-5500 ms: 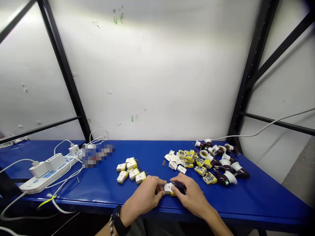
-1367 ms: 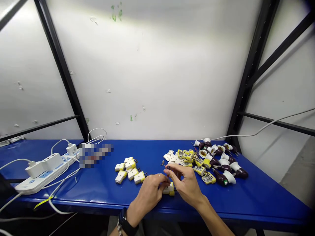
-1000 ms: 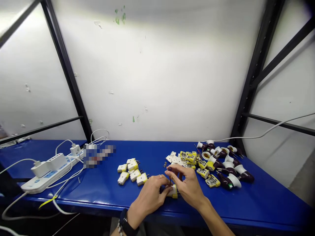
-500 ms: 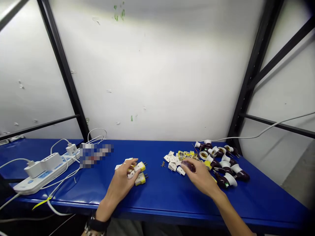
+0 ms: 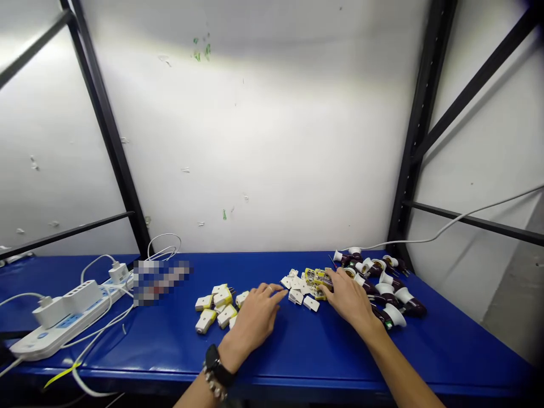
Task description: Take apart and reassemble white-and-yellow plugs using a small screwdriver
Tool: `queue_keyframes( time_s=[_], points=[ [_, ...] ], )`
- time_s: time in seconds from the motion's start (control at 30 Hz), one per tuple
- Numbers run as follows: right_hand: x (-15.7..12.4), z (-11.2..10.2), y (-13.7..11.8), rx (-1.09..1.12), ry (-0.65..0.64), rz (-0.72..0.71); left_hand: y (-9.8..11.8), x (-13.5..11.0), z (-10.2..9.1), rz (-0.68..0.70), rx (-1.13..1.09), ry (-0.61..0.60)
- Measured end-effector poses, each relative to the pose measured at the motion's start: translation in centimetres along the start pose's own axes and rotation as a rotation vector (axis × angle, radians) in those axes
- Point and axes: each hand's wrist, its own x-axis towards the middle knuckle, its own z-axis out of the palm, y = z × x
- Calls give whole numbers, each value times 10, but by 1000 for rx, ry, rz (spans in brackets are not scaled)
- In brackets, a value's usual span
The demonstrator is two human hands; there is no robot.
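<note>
My left hand [image 5: 255, 314] rests open on the blue tabletop, its fingertips close to a white-and-yellow two-pin plug [image 5: 241, 298] at the edge of a small group of assembled plugs [image 5: 215, 302]. My right hand [image 5: 346, 297] lies on a heap of yellow plug bases [image 5: 315, 282], with loose white plug covers [image 5: 295, 287] just left of it. A small dark-handled screwdriver [image 5: 327, 279] shows at its fingertips, partly hidden, and I cannot tell whether it is gripped. Dark brown-and-white lamp holders [image 5: 385, 289] lie to the right of that hand.
A white power strip [image 5: 55, 326] with plugged-in adapters and white cables lies at the left of the blue table [image 5: 297, 362]. A pixelated patch [image 5: 159, 280] hides something behind it. Black shelf uprights [image 5: 419, 136] and a white wall stand behind.
My right hand has moved left and down onto the yellow bases. My left hand has moved off the plug group to its right. The plug once between my hands now lies with the group.
</note>
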Motion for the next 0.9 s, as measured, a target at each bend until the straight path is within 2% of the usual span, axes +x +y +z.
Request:
queue_keyframes(
  time_s=[0.1, 0.17, 0.33, 0.47, 0.67, 0.77, 0.9],
  points=[
    [3, 1, 4, 20, -1, 17, 15, 30, 12, 52, 55, -131],
    [4, 2, 8, 74, -11, 18, 19, 41, 19, 40, 80, -168],
    [8, 7, 20, 223, -20, 42, 22, 48, 23, 17, 89, -179],
    [6, 7, 22, 214, 21, 25, 27, 51, 19, 42, 72, -204],
    [-16, -4, 23, 371, 86, -22, 32, 56, 20, 60, 21, -188],
    [-32, -7, 24, 456, 61, -35, 32, 55, 21, 61, -24, -160],
    [-53, -8, 18, 544, -40, -54, 27, 43, 13, -5, -278, -41]
  ],
)
